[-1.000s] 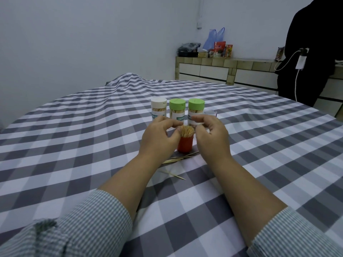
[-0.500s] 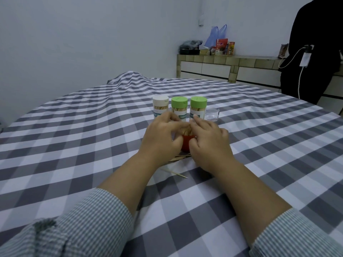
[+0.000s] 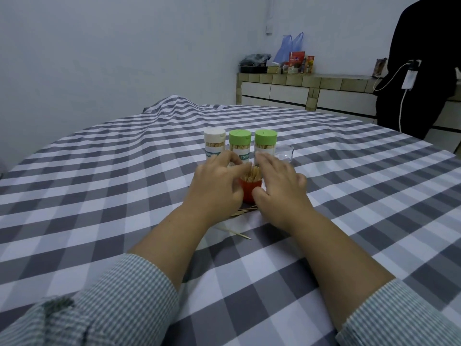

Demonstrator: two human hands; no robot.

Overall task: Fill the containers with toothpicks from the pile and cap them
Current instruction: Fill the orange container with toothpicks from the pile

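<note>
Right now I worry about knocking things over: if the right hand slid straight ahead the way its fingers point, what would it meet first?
Probably the right-hand green-capped container, standing just beyond the fingertips of the right hand. The clear lid lies slightly to the right. Depth is unclear from this view.

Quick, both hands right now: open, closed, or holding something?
Left hand: fingers curled at the toothpicks in the red container; grip cannot be told.
Right hand: open, fingers straight beside the red container, holding nothing visible.
</note>
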